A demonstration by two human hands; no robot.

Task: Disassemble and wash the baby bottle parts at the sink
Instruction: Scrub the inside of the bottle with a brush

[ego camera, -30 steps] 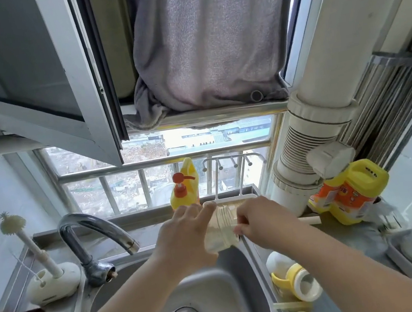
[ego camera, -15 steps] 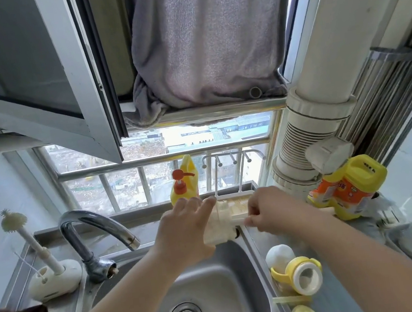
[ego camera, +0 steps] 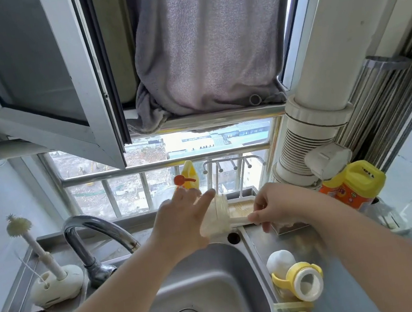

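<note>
Bottle now higher, over sink's back rim vs 1 s ago. Left hand grips it; right hand pinches brush handle poking from its mouth. Steel bench under window; yellow collar lies right of sink.

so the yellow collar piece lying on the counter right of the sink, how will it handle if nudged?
The yellow collar piece lies on its side with a round white ring facing out, so it would probably roll. Its side handles may stop it early. It looks like thin, hollow plastic, likely light. The steel counter looks smooth, so it may slide.
</note>
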